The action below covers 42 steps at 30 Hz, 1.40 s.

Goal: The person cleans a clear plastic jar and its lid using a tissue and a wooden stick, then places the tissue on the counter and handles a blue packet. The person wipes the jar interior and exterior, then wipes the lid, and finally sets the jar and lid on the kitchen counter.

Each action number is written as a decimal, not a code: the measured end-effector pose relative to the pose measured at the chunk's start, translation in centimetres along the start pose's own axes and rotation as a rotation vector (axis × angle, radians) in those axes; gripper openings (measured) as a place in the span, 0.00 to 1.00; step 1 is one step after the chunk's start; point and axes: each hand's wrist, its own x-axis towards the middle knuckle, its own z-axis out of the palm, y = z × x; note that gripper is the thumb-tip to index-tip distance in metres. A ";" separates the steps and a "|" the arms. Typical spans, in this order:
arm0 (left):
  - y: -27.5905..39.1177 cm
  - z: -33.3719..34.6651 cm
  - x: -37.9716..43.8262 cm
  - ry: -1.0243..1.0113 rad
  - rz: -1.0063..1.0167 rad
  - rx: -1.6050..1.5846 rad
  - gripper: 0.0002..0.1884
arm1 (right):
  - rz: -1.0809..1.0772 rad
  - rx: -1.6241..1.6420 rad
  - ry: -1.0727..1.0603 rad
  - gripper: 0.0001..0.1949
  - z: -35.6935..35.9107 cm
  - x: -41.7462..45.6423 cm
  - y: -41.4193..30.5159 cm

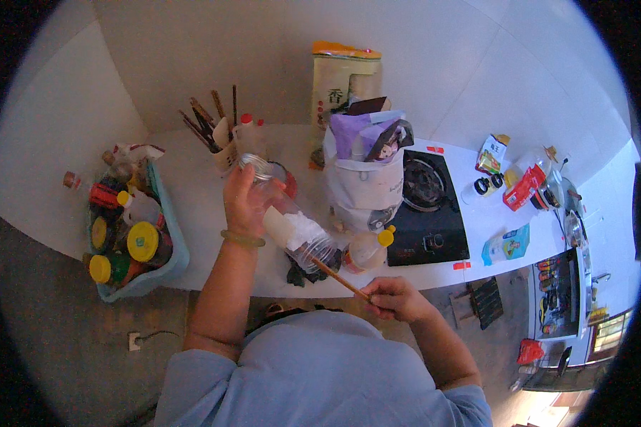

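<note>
A clear jar (278, 205) with a beige label and white contents (305, 230) lies tilted in my left hand (244, 205). Its ridged mouth points down toward my right. A silvery round piece (255, 165) shows by my left fingertips; whether it is a lid or the jar's base I cannot tell. Between the fingers and thumb of my right hand (392, 300) is a brown wooden stick (342, 279), like a chopstick. Its far end reaches the jar's mouth; the tip is hard to make out. Black crumpled material (297, 273) sits on the white counter beneath the jar.
At left, a light-blue basket (179, 248) holds bottles and jars. Behind are a utensil holder (225, 157) and a red-capped bottle (248, 140). Right of the jar stand a white bag (360, 184), a yellow-capped bottle (364, 252) and a black cooktop (448, 235). A blue pouch (506, 245) lies farther right.
</note>
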 end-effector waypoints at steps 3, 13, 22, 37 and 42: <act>0.3 -0.1 -0.1 -0.001 -0.012 -0.044 0.21 | -0.055 -0.056 -0.018 0.09 0.1 -0.2 0.0; 1.4 3.1 -1.9 -0.042 0.163 -0.036 0.18 | -0.115 0.039 0.168 0.09 2.0 0.0 0.0; 1.2 3.2 -1.8 -0.091 0.147 -0.059 0.19 | -0.101 -0.008 0.290 0.11 3.2 1.0 -1.5; 1.3 0.1 0.2 -0.075 0.049 -0.119 0.19 | -0.515 -0.909 0.260 0.09 1.2 -2.2 -1.9; 0.6 -1.7 1.1 0.072 -0.021 -0.276 0.18 | -0.571 -0.969 0.369 0.10 1.5 -2.5 -3.2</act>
